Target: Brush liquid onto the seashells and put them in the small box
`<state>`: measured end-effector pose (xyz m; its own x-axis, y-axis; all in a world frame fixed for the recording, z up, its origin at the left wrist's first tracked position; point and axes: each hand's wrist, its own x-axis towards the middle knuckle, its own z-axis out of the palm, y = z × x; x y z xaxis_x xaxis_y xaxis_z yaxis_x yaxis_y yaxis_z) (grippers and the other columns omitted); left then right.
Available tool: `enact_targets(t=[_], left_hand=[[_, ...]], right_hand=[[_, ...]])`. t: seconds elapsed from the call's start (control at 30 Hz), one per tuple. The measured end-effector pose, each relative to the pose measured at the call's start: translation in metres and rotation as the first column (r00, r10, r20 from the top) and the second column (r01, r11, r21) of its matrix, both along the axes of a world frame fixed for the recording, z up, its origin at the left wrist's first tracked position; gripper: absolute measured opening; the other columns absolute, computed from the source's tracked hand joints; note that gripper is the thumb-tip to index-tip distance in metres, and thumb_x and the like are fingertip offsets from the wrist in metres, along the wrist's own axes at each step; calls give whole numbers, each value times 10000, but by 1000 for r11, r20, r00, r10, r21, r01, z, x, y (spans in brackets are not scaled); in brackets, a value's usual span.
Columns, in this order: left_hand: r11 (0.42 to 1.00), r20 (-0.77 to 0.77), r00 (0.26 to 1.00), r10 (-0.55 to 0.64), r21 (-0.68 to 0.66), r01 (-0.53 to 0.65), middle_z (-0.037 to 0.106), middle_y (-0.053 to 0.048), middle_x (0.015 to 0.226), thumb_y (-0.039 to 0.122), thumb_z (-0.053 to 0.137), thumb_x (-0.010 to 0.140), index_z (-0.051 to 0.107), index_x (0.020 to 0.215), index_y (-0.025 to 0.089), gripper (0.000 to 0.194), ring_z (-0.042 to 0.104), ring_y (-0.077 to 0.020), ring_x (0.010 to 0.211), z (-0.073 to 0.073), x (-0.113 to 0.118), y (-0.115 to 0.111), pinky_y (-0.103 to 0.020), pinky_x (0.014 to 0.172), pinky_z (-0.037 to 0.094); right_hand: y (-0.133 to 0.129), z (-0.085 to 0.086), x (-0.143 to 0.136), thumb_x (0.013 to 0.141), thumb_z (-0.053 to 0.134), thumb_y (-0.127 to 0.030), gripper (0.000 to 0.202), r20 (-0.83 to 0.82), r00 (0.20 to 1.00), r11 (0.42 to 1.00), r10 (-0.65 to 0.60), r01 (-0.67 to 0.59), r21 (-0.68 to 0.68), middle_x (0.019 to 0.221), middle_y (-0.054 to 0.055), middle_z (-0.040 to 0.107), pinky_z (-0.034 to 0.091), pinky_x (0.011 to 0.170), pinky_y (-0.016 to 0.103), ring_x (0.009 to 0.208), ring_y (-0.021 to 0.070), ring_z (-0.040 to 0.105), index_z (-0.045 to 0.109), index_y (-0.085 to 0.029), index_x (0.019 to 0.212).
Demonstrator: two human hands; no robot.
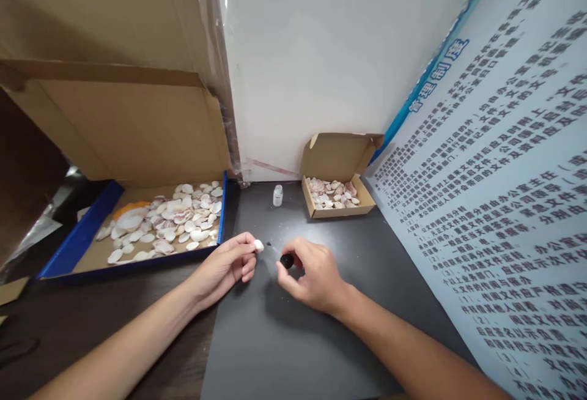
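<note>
Between thumb and fingertips, my left hand (232, 263) pinches a small white shell (259, 246). My right hand (312, 271) is closed on a black cap (287, 260), a short way to the right of the shell. A dark thin tip shows at the gap between the hands, close to the shell; whether it touches cannot be made out. Behind the hands, a small clear bottle (277, 196) stands upright and uncapped on the dark grey mat (257, 339).
At the left is a large blue-edged box (224, 207) holding several shells, its cardboard lid raised. A smaller open cardboard box (342, 211) with several shells stands at the back right. A printed poster (495, 204) rises along the right side.
</note>
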<state>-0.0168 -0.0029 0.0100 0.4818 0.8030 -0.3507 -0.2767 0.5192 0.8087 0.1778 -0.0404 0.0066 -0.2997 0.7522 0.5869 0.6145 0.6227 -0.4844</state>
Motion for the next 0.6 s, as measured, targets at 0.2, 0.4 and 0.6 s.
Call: enact_targets(t=[0.2,0.4,0.6], left_hand=[[1000,-10,1000,-13,-6,13,439,51,559,223,662,794,542,761,155,142,392,-64,458,1,0,-1,-191,445,338],[1000,-5,1000,-24,-15,24,436,54,529,231,663,795,552,769,155,136,400,-66,454,2,0,-1,-189,453,331],[1000,3,1000,-8,-22,8,465,47,569,228,683,776,562,772,149,144,404,-61,451,3,0,-1,-194,441,322]], right_hand=[[2,2,3,828,554,-224,43,47,999,1000,-11,11,-18,704,-7,603,413,563,226,567,114,551,552,-201,865],[2,4,6,839,558,-230,58,10,996,997,83,-83,3,711,-11,599,417,566,218,571,109,549,551,-204,890],[3,1,5,829,550,-226,58,-9,1000,999,19,-19,-30,715,-6,585,407,553,225,567,112,530,553,-199,880]])
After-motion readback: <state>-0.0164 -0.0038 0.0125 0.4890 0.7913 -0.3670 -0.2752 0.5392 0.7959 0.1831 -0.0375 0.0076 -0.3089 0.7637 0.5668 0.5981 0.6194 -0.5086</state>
